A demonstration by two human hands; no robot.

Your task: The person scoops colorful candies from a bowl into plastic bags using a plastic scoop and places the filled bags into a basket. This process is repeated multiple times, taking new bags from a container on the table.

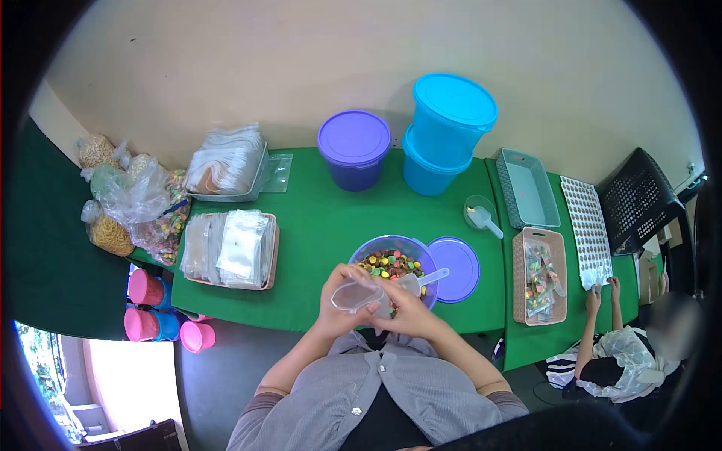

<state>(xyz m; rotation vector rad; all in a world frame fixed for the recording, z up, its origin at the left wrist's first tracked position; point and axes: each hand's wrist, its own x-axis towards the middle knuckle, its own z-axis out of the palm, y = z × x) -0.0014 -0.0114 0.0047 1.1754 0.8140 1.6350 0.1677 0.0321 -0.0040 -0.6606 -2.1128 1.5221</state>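
In front of my chest I hold a clear plastic bag [356, 298] with its rounded mouth spread wide. My left hand [336, 304] is closed around one side of it. My right hand [410, 314] grips the other side, its fingers partly hidden by the bag. Just beyond my hands stands a purple tub [370, 245] of colorful candy-like pieces [392, 263]. A translucent scoop [432, 277] rests in the tub, its handle pointing right. The tub's purple lid [456, 270] lies flat beside it.
Two baskets of clear bags [244, 248] stand left. A lidded purple bucket [353, 146] and stacked blue buckets [451, 113] stand at the back. A small bowl with a scoop [481, 214] is right of center. A co-worker's hands [594, 295] touch a sticker sheet [585, 225] at far right.
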